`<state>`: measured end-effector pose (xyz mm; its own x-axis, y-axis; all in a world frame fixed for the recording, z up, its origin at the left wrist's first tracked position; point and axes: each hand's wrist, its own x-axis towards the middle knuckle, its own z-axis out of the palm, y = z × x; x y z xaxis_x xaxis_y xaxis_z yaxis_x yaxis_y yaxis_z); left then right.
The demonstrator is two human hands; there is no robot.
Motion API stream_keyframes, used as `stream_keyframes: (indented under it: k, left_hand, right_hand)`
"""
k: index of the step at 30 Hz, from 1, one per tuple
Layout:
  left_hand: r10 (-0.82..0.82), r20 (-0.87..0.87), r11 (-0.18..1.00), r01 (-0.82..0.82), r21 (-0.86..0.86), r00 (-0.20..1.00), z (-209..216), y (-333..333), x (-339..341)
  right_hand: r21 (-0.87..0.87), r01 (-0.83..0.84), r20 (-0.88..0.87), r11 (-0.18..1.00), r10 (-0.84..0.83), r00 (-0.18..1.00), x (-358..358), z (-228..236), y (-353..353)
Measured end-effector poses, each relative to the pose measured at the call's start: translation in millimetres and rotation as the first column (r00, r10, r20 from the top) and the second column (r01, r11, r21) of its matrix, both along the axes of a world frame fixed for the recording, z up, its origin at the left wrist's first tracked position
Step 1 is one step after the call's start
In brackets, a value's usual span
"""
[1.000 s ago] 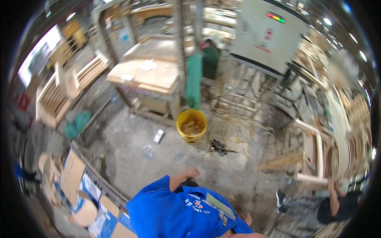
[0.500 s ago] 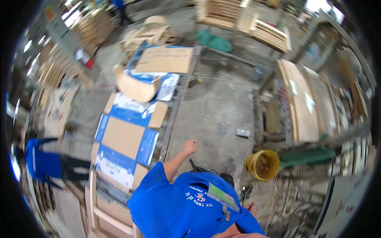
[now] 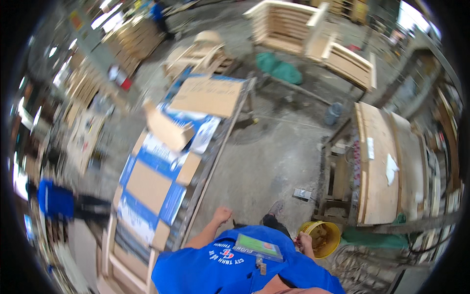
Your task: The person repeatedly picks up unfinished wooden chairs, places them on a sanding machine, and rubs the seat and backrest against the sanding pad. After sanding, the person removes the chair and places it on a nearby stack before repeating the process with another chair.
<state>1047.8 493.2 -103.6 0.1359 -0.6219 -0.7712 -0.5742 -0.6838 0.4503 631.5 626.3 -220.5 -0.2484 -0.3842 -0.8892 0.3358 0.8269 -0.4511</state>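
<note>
My left hand [image 3: 223, 215] hangs over the concrete floor beside the long table, fingers curled in and nothing visible in them. Close by the rim of a yellow bucket [image 3: 335, 243] is my right hand [image 3: 304, 241], its fingers bent inward; no object shows in it. The bucket holds a brownish material. To my left, flattened blue-and-white cardboard [image 3: 171, 198] and a plain brown sheet [image 3: 208, 95] cover the table. A curved pale wood piece [image 3: 166, 128] lies on them, touched by neither hand.
At right stands a bench with stacked wooden panels [image 3: 379, 169]. A small grey box [image 3: 302, 194] lies on the floor before it. Wooden frames [image 3: 281, 29] and a green bundle [image 3: 279, 67] are ahead. A person in blue [image 3: 55, 198] stands far left; a wooden frame [image 3: 125, 264] is near left.
The bench, bucket and table sit lower in view as my body and head shift. My right hand has swung forward from my side to beside the bucket; my left hand is lower in the picture.
</note>
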Motion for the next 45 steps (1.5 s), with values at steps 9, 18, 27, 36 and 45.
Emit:
stream_keyframes:
  k: [9,18,27,36,45]
  left_hand:
    - [0.231,-0.119,0.899,-0.259,-0.354,0.966,17.4,-160.3,-63.8]
    - [-0.540,0.103,0.842,0.537,0.055,0.835,-28.5,-167.0,-86.2]
    - [-0.646,0.276,0.726,0.685,-0.065,0.711,-74.5,-306.2,-83.7]
    - [-0.336,0.097,0.922,0.348,-0.169,0.937,-38.1,-595.2,-89.0]
    - [-0.214,0.057,0.916,0.221,-0.336,0.975,-14.2,-726.8,-165.2]
  right_hand:
    - [0.087,0.246,0.005,0.965,-0.248,0.969,-92.8,-5.3,-88.6]
    - [-0.002,0.086,-0.068,0.996,-0.086,0.994,-104.2,4.0,-221.2]
    - [0.168,-0.279,-0.244,0.945,0.314,0.917,-86.5,-0.9,-357.6]
    - [-0.194,0.054,-0.140,0.980,-0.082,0.987,-90.8,32.5,-547.1]
    - [-0.233,0.224,-0.105,0.946,-0.253,0.962,-121.1,49.1,-657.7]
